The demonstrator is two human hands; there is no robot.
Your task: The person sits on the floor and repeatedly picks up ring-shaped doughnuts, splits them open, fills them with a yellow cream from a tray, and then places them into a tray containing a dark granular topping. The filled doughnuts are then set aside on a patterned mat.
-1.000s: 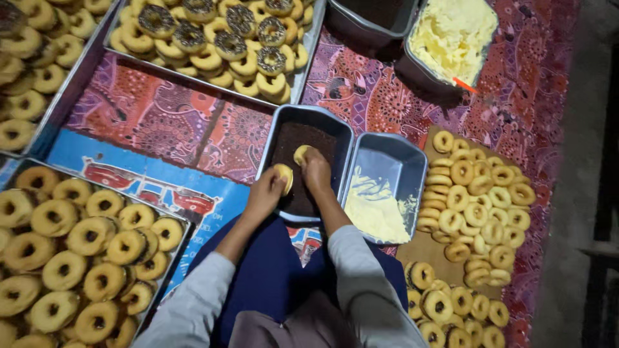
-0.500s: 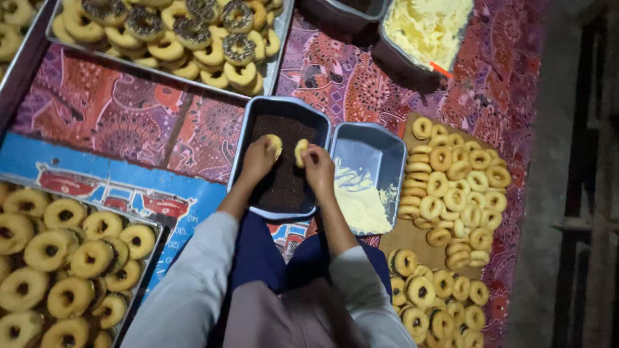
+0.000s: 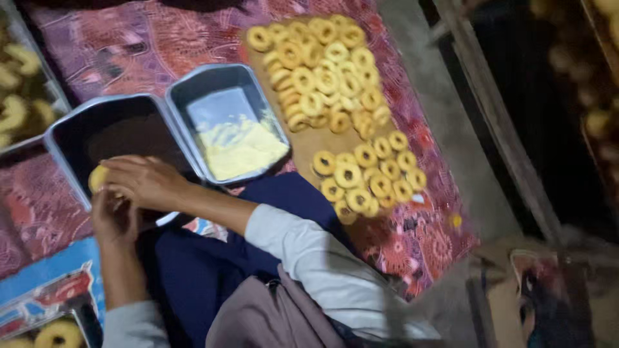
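Doughnut (image 3: 98, 178), one pale ring at the near rim of the dark-filled tray (image 3: 116, 138), grasped by the right hand (image 3: 145, 182); the left hand (image 3: 115, 216) sits just under it, its grip hard to make out. Half a second ago each hand pressed its own ring inside the tray. Ring mostly hidden by fingers; its facing cannot be told. Beside: tray of yellow crumbs (image 3: 227, 122), board of plain rings (image 3: 335, 96). View blurred.

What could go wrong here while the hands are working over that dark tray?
The doughnut sits at the rim of the dark tray, under the right hand; it could slip onto the patterned cloth. The plain rings on the board lie piled near its edges and might roll off.
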